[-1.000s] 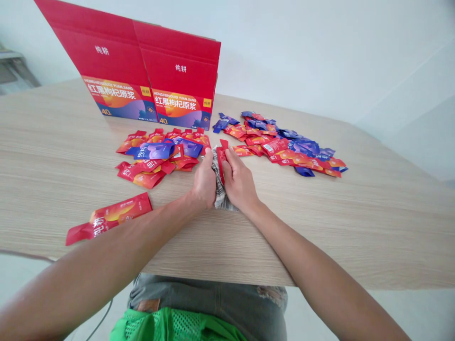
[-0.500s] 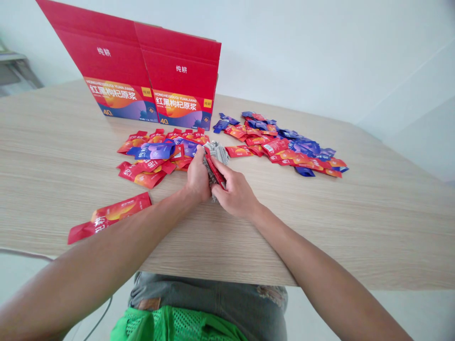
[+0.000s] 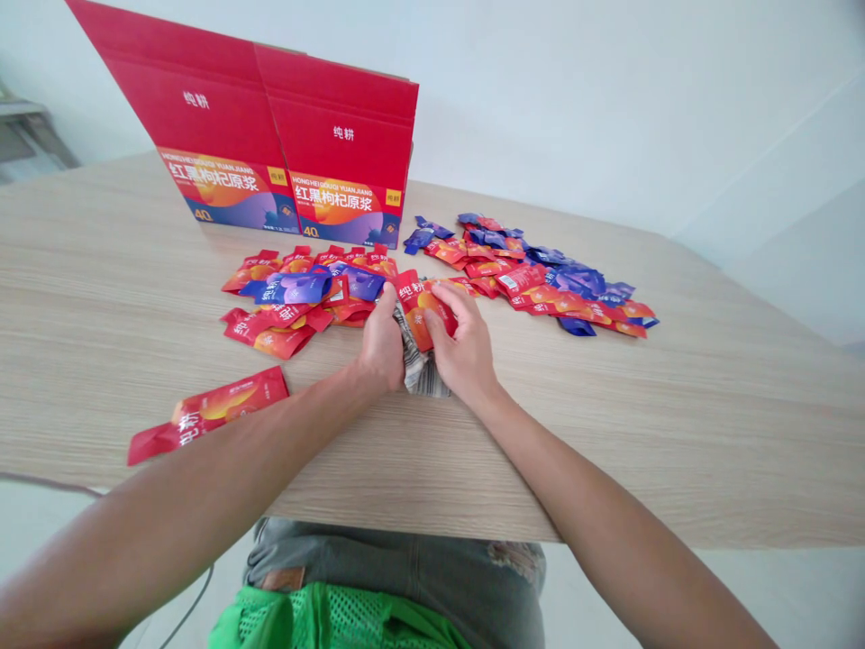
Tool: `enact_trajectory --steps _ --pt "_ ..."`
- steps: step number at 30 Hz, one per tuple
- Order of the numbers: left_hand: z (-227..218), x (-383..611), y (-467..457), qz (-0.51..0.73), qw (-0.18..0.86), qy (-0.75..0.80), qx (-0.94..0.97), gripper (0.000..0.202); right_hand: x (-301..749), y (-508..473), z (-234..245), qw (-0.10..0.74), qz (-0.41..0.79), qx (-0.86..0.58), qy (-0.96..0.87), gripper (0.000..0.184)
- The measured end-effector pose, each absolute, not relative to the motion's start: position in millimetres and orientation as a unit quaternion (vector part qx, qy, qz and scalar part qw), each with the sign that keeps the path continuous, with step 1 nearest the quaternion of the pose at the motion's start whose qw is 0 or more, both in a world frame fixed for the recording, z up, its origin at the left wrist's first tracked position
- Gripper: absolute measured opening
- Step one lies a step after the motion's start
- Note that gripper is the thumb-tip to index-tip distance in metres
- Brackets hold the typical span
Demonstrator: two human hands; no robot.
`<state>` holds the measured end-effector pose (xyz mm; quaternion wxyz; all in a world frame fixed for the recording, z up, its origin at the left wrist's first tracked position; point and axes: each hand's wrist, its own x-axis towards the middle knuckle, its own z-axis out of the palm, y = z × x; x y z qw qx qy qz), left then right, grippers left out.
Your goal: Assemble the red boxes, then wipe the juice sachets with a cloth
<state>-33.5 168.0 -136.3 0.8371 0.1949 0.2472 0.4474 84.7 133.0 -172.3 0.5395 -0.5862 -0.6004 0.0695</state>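
Observation:
Between my hands, above the table, is a red and orange sachet (image 3: 417,311) with its printed front facing up. My right hand (image 3: 466,351) grips its right side, thumb on the front. A crumpled grey-striped cloth (image 3: 425,374) lies under and against the sachet. My left hand (image 3: 384,342) is closed on the cloth at the sachet's left edge; its fingertips are partly hidden. Just left of my hands lies a pile of red and purple sachets (image 3: 290,288). A single larger red pouch (image 3: 223,401) rests nearer to me, by my left forearm.
Two red printed cartons (image 3: 344,171) with raised flaps stand at the back left. A second heap of red and blue sachets (image 3: 541,279) spreads over the right rear of the wooden table (image 3: 641,433). Behind is a white wall (image 3: 574,99).
The sachet has turned from edge-on to face-up, and my right hand has shifted slightly right with its grip opened along the sachet's side. More cloth now hangs below it.

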Motion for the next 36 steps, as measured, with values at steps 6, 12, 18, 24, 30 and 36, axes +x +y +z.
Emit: enact_trajectory --steps 6,12,18,24,30,36 --pt "-133.8 -34.4 167.1 0.462 0.824 0.268 0.188 0.058 79.6 129.8 -166.7 0.447 0.026 -0.584 -0.677 0.046" --pt "-137.9 -37.4 171.0 0.473 0.813 0.273 0.2 0.059 67.8 124.4 -159.0 0.422 0.013 -0.571 -0.704 0.046" --pt "-139.0 -38.8 174.7 0.477 0.808 0.271 0.215 0.058 68.0 121.3 -154.0 0.385 0.032 -0.579 -0.718 0.049" --pt "-137.9 -39.0 177.8 0.478 0.813 0.289 0.163 0.059 66.1 113.0 -144.2 0.371 0.058 -0.595 -0.71 0.037" --pt "-124.2 -40.3 178.1 0.466 0.825 0.279 0.158 0.068 80.7 112.4 -145.9 0.49 0.172 -0.563 -0.643 0.046" --pt "-119.1 -35.5 167.0 0.441 0.857 0.231 0.134 0.063 88.8 128.0 -163.2 0.593 0.168 -0.556 -0.558 0.054"
